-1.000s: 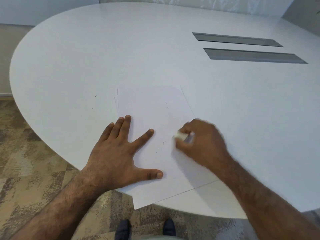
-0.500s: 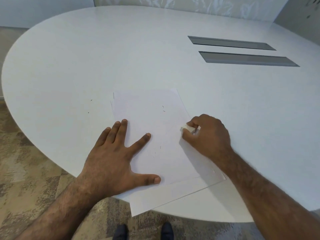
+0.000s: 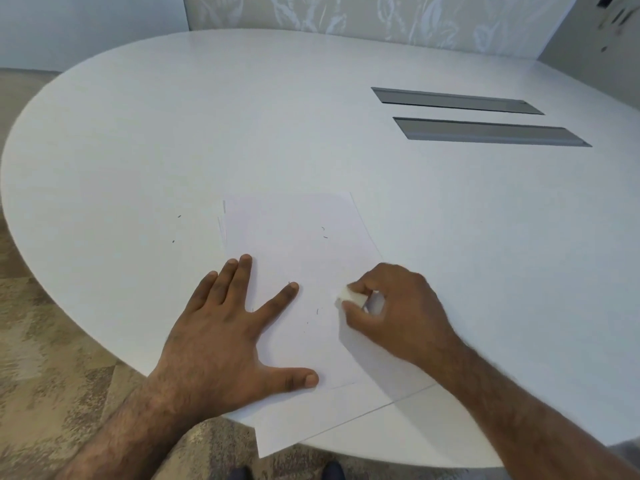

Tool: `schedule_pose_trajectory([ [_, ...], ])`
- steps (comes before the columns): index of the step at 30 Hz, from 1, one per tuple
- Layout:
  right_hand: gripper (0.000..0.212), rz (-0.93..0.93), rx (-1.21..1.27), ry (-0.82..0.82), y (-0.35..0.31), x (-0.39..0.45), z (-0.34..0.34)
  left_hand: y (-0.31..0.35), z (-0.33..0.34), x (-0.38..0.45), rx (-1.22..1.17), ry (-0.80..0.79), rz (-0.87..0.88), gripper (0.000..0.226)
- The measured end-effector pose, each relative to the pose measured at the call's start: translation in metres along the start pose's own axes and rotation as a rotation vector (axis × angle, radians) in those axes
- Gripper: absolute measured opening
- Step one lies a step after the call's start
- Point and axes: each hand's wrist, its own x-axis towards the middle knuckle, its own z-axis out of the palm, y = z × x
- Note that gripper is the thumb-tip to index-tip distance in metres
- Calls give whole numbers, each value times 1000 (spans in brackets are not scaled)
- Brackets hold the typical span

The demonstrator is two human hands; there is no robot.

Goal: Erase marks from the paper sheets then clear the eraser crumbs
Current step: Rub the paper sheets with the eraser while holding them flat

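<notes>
Left hand [image 3: 221, 337] flat, fingers splayed, on paper sheets [image 3: 304, 258]; right hand [image 3: 398, 310] fingers pinching eraser [image 3: 351, 295].

A broad white table with a rounded edge [image 3: 311, 133] carries a small stack of white paper sheets [image 3: 298, 251] near its front rim — one corner overhanging — plus tiny dark crumbs [image 3: 179, 216] and two grey recessed slots [image 3: 485, 133].

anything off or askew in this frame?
Yes. The paper sheets are fanned out of line, and the lowest one's corner hangs past the table edge. Small dark crumbs lie scattered on the top sheet and the table.
</notes>
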Motion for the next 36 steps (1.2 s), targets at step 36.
schedule_pose_trajectory([
  [36, 31, -112, -62, -70, -20, 24, 19, -2, 2, -1, -6, -12, -8, 106],
])
